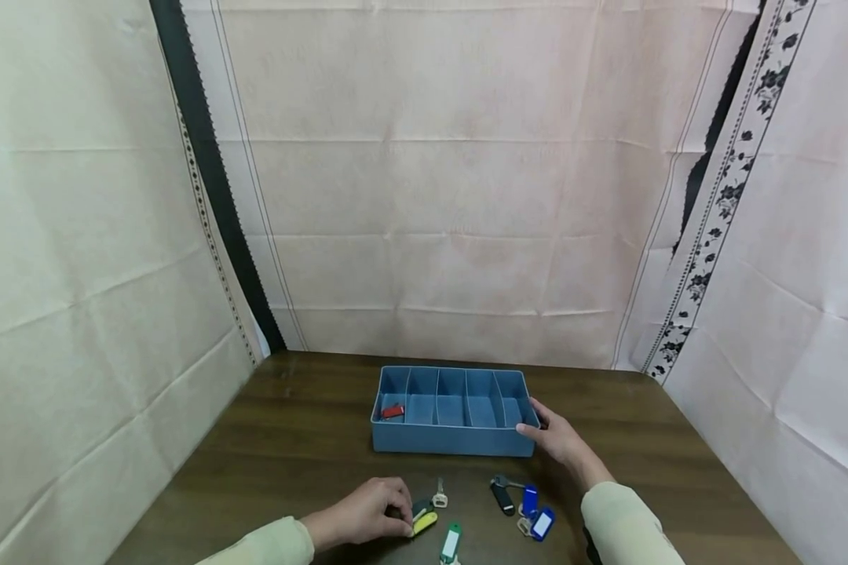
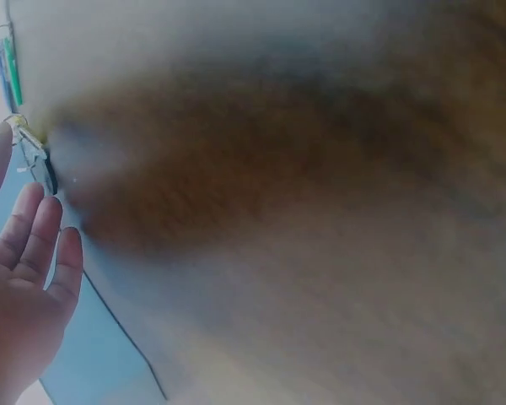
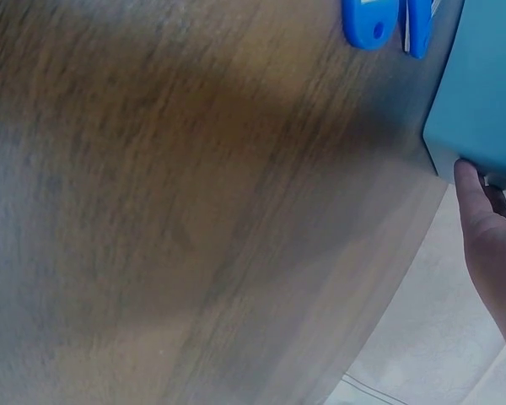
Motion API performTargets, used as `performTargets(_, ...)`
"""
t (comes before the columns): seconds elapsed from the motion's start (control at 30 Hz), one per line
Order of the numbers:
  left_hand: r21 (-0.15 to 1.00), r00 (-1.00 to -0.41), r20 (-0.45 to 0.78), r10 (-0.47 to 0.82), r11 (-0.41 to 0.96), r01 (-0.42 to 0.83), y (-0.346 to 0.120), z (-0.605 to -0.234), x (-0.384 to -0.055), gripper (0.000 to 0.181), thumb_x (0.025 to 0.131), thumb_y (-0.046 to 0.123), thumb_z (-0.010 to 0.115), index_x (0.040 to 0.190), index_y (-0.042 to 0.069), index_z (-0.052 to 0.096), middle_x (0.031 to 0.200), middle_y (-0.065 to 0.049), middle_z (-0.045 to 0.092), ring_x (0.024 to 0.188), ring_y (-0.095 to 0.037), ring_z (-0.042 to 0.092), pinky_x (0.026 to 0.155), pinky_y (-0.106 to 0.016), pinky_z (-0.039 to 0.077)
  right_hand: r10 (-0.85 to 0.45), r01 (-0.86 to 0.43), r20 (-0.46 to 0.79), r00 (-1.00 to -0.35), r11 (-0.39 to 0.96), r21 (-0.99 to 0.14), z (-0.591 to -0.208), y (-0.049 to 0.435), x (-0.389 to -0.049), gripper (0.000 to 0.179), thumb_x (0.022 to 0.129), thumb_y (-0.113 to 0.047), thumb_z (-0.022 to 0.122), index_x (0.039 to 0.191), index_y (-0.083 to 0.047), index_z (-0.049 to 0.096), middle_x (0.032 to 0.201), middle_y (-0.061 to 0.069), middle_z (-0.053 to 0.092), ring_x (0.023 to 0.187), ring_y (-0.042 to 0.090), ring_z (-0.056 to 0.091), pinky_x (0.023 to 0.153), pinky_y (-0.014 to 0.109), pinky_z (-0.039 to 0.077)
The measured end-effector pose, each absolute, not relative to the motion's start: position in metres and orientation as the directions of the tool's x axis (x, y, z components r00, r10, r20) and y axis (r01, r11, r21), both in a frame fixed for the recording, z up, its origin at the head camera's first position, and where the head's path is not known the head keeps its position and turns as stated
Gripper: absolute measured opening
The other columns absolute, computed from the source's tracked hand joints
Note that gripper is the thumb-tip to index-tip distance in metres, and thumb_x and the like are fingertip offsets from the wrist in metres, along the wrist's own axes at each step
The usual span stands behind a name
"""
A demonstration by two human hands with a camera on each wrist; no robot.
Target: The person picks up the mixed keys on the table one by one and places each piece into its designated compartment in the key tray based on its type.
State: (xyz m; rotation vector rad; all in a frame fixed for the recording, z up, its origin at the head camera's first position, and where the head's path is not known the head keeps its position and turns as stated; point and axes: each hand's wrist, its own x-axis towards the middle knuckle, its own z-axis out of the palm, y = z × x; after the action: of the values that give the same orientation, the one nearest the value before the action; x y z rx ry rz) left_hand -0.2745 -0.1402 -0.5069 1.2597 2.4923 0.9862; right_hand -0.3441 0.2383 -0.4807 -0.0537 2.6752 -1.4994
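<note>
A blue compartment box [image 1: 455,441] stands on the table, with a red key tag [image 1: 392,411] in its leftmost compartment. My right hand [image 1: 561,443] holds the box's right end, thumb at the front rim and fingers along the side; the right wrist view shows them against the box corner [image 3: 443,148]. Nearer the front, my left hand [image 1: 371,510] pinches the left end of a yellow key tag [image 1: 425,523]. Behind that tag lie a dark tag [image 1: 422,508] and a key [image 1: 440,497]. In the left wrist view, keys [image 2: 35,160] show beside the left hand's fingers.
A green key tag [image 1: 451,541] lies in front of the yellow one. To the right are a black key tag [image 1: 502,498] and two blue key tags [image 1: 542,524] with keys. White cloth [image 1: 459,196] hangs behind and beside the wooden table [image 1: 311,424].
</note>
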Motion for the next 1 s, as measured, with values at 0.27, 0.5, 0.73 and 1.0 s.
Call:
performTargets(0.27,0.690,-0.696,0.152,0.702,0.429,0.583,-0.137,-0.494,-0.274,0.006,0.089,0.024,0.076,0.084,0.021,0.076,0.100,0.010,0.063,0.094,-0.001,0.056,0.083,-0.025,0.049,-0.055,0.027,-0.064,-0.996,0.512,-0.859,-0.481,0.240,-0.345,0.091,0.089,-0.054,0.066,0.159,-0.017,0.021,0.160,0.023,0.022,0.143,0.051,0.019,0.107,0.069,0.024)
performTargets(0.5,0.715,-0.738,0.188,0.648,0.425,0.555,-0.136,-0.485,-0.279,0.007,0.090,0.021,0.075,0.083,0.021,0.075,0.102,0.005,0.064,0.096,-0.006,0.057,0.083,-0.028,0.048,-0.070,0.006,-0.048,-0.996,0.504,-0.864,-0.480,0.240,-0.348,0.091,0.089,-0.054,0.065,0.159,-0.016,0.021,0.159,0.024,0.023,0.142,0.051,0.021,0.107,0.067,0.026)
performTargets(0.73,0.767,-0.788,0.147,0.597,0.435,0.472,-0.132,-0.471,-0.281,0.008,0.092,0.022,0.072,0.085,0.024,0.075,0.108,-0.005,0.065,0.101,-0.011,0.057,0.086,-0.032,0.048,-0.071,0.008,-0.051,-0.996,0.508,-0.861,-0.482,0.242,-0.346,0.093,0.089,-0.055,0.065,0.159,-0.015,0.020,0.159,0.024,0.023,0.143,0.051,0.020,0.107,0.067,0.026)
performTargets(1.0,0.774,-0.821,0.174,0.544,0.440,0.455,-0.130,-0.462,-0.288,0.006,0.092,0.023,0.073,0.087,0.020,0.075,0.107,0.001,0.065,0.102,-0.016,0.057,0.086,-0.034,0.049,-0.061,0.027,-0.066,-0.996,0.497,-0.867,-0.481,0.242,-0.346,0.094,0.087,-0.056,0.067,0.159,-0.017,0.022,0.159,0.023,0.024,0.143,0.050,0.022,0.107,0.067,0.027)
